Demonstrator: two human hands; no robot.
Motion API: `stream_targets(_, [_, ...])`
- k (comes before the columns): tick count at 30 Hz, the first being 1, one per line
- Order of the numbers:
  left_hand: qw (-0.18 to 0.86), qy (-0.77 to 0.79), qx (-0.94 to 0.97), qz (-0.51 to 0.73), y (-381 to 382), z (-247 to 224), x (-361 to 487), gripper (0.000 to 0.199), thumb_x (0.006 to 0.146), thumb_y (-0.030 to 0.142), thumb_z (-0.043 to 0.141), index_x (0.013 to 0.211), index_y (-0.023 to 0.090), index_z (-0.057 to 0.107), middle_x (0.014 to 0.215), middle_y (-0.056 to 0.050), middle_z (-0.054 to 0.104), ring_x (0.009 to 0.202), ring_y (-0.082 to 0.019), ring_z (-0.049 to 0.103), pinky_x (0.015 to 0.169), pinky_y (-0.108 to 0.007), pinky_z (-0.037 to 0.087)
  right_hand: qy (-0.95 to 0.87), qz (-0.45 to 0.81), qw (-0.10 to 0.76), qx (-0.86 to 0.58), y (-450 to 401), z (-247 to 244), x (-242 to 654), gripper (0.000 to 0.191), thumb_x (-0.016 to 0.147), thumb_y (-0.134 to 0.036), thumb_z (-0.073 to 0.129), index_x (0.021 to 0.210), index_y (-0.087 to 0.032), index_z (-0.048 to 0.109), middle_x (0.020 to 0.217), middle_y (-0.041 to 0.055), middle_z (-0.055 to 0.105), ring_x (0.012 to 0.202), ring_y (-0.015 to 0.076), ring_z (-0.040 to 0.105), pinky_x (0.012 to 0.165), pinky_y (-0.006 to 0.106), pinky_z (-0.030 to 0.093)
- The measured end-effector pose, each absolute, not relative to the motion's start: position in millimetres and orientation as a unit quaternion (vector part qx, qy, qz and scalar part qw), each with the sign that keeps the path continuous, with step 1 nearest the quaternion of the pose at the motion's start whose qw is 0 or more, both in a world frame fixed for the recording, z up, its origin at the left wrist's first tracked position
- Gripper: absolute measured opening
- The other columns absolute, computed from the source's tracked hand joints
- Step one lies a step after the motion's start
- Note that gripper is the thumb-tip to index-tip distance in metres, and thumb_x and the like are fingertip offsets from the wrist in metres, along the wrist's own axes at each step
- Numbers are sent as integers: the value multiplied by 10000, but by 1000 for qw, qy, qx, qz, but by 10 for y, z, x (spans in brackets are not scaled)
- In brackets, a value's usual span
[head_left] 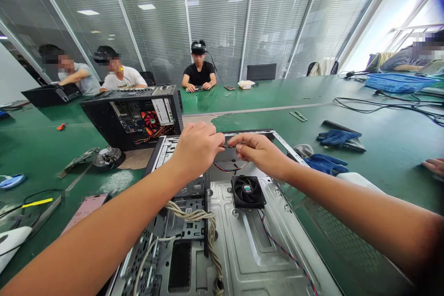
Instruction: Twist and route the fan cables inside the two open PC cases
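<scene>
Both my hands meet above the far end of an opened computer case (pixel 243 245) lying flat. Between them runs a thin multicoloured cable (pixel 229 146). My left hand (pixel 199 148) pinches one end of it, and my right hand (pixel 258 152) pinches the other with thumb and forefinger. What the cable ends in is hidden by the fingers. Just below, a black cooling fan (pixel 248 192) rests on the bare metal panel, its twisted red-and-blue wire trailing toward me. Beige twisted cables (pixel 211 226) lie along the case's drive bay on the left.
Another computer tower (pixel 138 115) stands behind on the left, by a metal part (pixel 109 156). A pink phone (pixel 85 210) lies left of the case. Blue gloves (pixel 326 163), memory sticks (pixel 299 116) and a blue basket (pixel 398 82) lie on the right. Several people sit around the table.
</scene>
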State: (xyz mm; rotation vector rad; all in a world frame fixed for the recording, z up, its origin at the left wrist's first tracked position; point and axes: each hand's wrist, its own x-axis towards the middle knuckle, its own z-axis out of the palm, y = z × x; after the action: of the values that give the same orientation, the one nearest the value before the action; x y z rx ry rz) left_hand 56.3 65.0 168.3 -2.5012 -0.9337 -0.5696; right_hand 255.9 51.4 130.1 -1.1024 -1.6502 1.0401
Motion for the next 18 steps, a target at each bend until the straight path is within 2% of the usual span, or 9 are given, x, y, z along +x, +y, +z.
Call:
stream_targets(4, [207, -331, -898, -202, 643, 1675, 572, 194, 914, 328, 554, 793, 197, 630, 809, -31, 621, 813, -202, 497, 701, -343, 285, -655, 484, 405, -416, 490, 1301, 2520, 199, 873, -332, 493, 918, -166, 593, 690, 2, 580, 491, 85, 361, 474, 255, 276])
stream_targets(7, [202, -329, -900, -203, 632, 1675, 585, 204, 920, 322, 541, 787, 196, 631, 801, -30, 623, 811, -201, 499, 702, -343, 288, -680, 475, 381, -409, 473, 1312, 2513, 262, 901, -389, 466, 803, -174, 580, 575, -36, 464, 475, 86, 294, 461, 257, 220])
stream_targets(10, [195, -317, -907, -198, 624, 1678, 593, 211, 924, 312, 531, 778, 196, 630, 792, -31, 625, 805, -199, 505, 698, -341, 291, -712, 435, 367, -412, 466, 1314, 2519, 286, 901, -409, 485, 748, -184, 574, 548, -60, 342, 493, 92, 257, 477, 261, 208])
stream_targets(18, [166, -285, -935, -133, 683, 1673, 589, 226, 935, 327, 508, 824, 189, 649, 766, -30, 636, 732, -171, 561, 659, -318, 320, -748, 390, 336, -419, 494, 1278, 2543, 287, 903, -386, 484, 703, -193, 558, 569, -47, 355, 530, 105, 278, 520, 273, 231])
